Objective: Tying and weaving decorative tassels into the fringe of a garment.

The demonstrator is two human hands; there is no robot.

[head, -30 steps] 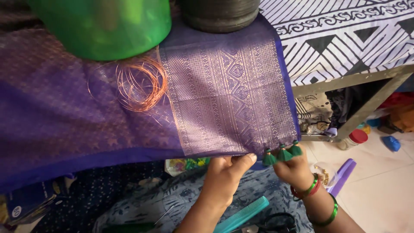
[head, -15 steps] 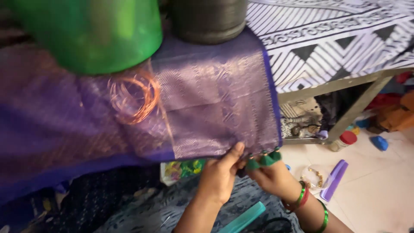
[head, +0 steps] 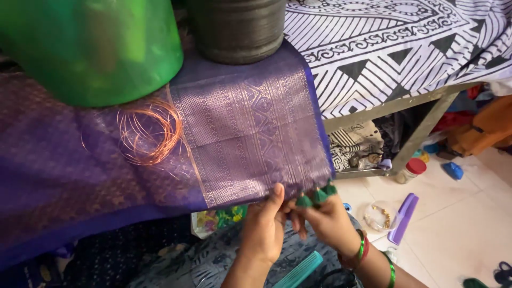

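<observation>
A purple woven cloth (head: 240, 138) with a patterned silver-toned border hangs over the bed edge. My left hand (head: 265, 226) pinches its lower edge between thumb and fingers. My right hand (head: 328, 224), with green and red bangles at the wrist, grips the same edge just to the right, where three small green tassels (head: 317, 196) hang from the fringe. A loose coil of copper-coloured thread (head: 149, 133) lies on the cloth, up and to the left of my hands.
A green plastic tub (head: 90, 48) and a dark round pot (head: 237, 29) stand on the cloth. A black-and-white patterned sheet (head: 405, 42) covers the bed. A teal comb (head: 298, 271) lies on my lap; a purple comb (head: 404, 218), a red-lidded jar (head: 412, 170) and a bead dish (head: 378, 216) sit on the floor.
The view has shifted, so the cloth and pots sit further left and lower in frame. Both hands stay pinched on the cloth's edge at the tassels, moving only slightly.
</observation>
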